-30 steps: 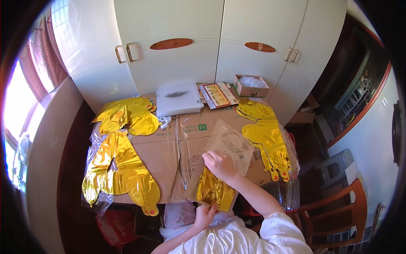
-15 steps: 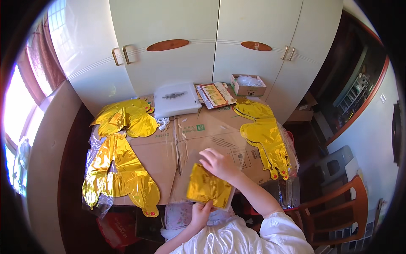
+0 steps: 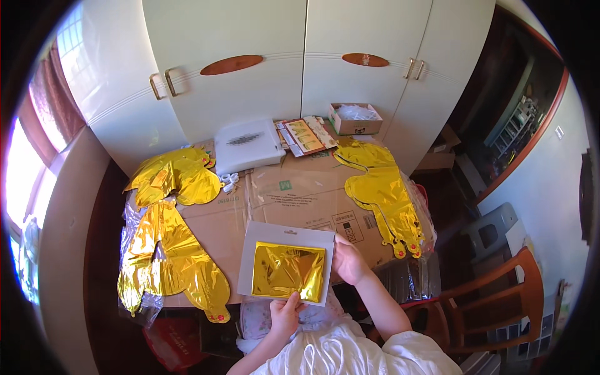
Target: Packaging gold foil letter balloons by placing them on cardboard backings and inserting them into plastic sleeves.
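A folded gold foil balloon (image 3: 289,270) lies flat on a pale card (image 3: 265,232) with a hanging slot at its top. My left hand (image 3: 287,316) grips the lower edge, its thumb pressed on the foil. At the right edge, my right hand (image 3: 350,261) holds the card, with some of its fingers hidden behind it. The package is tilted towards me over the table's near edge. Flattened gold foil balloons lie on both sides: one at the near left (image 3: 169,262), more at the far left (image 3: 178,175) and on the right (image 3: 378,194).
Flattened cardboard (image 3: 215,228) covers the table. Along the back are a white plastic packet (image 3: 247,153), printed cards (image 3: 306,135) and a small box (image 3: 356,122) of translucent pieces. White scissors (image 3: 230,181) lie by the packet. A wooden chair (image 3: 500,306) stands at right.
The package has turned so its card and slot face me squarely. My right hand has moved from above the foil to the card's right edge; my left hand keeps the lower edge.
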Action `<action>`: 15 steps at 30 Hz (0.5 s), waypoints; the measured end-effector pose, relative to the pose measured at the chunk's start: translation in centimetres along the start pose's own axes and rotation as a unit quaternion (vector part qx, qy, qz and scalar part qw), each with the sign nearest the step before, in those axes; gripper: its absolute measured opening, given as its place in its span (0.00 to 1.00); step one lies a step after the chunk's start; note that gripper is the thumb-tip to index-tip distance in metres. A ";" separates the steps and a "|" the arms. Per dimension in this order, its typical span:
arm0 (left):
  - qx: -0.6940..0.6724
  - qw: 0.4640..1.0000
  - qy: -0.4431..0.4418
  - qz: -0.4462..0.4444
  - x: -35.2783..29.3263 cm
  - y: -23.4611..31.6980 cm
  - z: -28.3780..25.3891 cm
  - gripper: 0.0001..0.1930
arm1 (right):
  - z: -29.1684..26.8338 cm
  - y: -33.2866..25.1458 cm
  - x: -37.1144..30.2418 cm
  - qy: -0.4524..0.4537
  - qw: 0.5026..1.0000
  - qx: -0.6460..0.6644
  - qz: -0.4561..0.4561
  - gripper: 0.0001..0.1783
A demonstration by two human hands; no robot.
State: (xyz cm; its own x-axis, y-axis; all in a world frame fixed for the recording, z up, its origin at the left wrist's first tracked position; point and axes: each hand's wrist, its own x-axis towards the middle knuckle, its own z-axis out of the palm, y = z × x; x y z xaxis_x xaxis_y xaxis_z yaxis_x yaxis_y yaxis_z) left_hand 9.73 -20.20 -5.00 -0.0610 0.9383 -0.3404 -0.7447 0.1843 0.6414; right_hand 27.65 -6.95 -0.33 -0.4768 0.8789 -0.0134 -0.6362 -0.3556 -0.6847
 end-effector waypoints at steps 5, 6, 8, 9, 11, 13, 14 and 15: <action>0.011 0.999 0.031 -0.009 0.0 0.5 0.4 0.05 | 0.9 1.6 -0.1 0.025 1.000 -0.003 0.018 0.29; 0.015 0.999 0.041 -0.014 -0.1 0.8 0.6 0.05 | 1.3 1.5 -0.2 0.020 0.999 -0.017 0.022 0.28; 0.011 0.999 0.037 -0.017 0.0 1.0 0.7 0.04 | 1.6 1.5 -0.7 0.016 0.998 -0.047 0.027 0.26; 0.009 0.999 0.035 -0.018 0.0 1.1 0.7 0.04 | 1.2 1.9 -0.9 0.013 0.998 -0.057 0.029 0.25; 0.001 0.999 0.033 -0.014 -0.1 1.2 1.0 0.04 | 0.6 2.6 -1.1 0.009 0.996 -0.078 0.031 0.23; 0.000 0.999 0.033 -0.014 -0.2 1.3 1.3 0.04 | 1.2 2.7 -1.5 0.011 0.997 -0.072 0.018 0.22; 0.002 0.999 0.034 -0.016 -0.2 1.4 1.3 0.04 | 1.6 2.6 -1.5 0.011 0.997 -0.069 0.012 0.22; 0.005 0.999 0.036 -0.019 -0.2 1.5 1.4 0.04 | 0.7 3.1 -1.7 0.004 0.997 -0.075 0.024 0.23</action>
State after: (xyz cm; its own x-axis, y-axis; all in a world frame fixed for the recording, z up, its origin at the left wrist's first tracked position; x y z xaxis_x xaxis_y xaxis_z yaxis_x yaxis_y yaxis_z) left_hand 9.54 -19.69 -3.05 -0.0808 0.9075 -0.4121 -0.7409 0.2219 0.6339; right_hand 26.07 -9.71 -1.89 -0.5001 0.8643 -0.0536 -0.5148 -0.3465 -0.7842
